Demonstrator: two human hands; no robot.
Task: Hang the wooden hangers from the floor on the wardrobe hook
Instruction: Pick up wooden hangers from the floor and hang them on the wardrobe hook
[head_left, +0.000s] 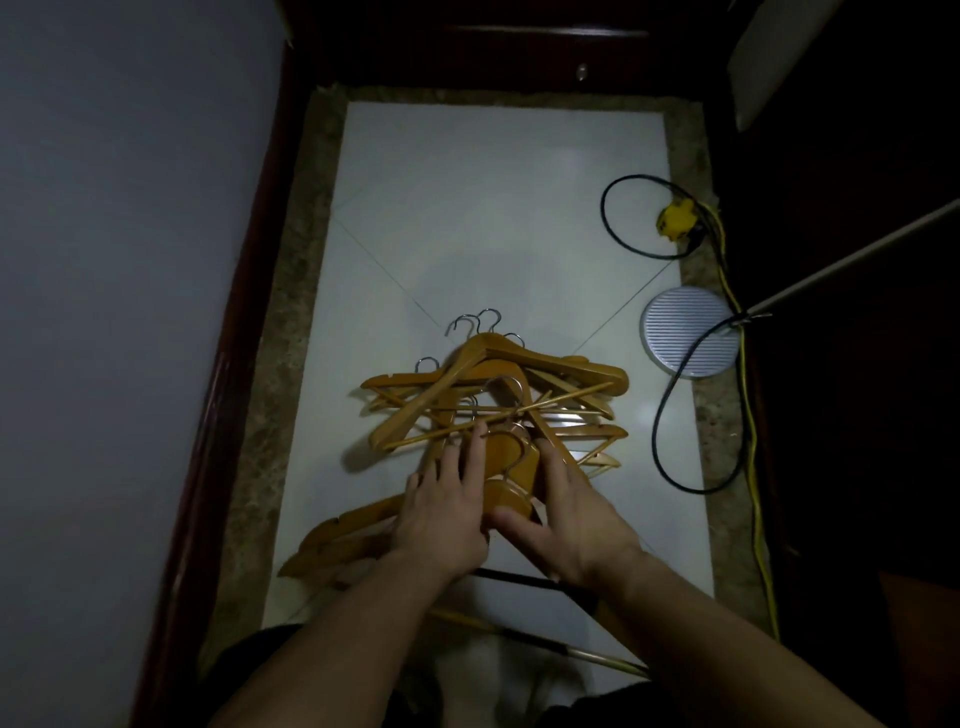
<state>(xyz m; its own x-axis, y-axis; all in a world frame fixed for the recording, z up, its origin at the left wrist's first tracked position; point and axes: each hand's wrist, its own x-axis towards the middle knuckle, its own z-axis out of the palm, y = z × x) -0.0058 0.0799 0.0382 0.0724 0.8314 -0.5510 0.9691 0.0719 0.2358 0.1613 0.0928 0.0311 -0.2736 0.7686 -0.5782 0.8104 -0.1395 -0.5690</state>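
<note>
Low on the white tiled floor (467, 208): a tangled heap of wooden hangers (545, 361), metal hooks (488, 314) pointing away, a few more fanned out to the left. Flat on the heap with fingers straight and spread, the left hand (447, 514); just beside it the right hand (566, 525), fingers stretched along one hanger arm, thumb near the left hand, grip impossible to judge. Off right, a round ribbed disc (691, 332), a looping black cable (656, 421) and a yellow plug (675, 221).
</note>
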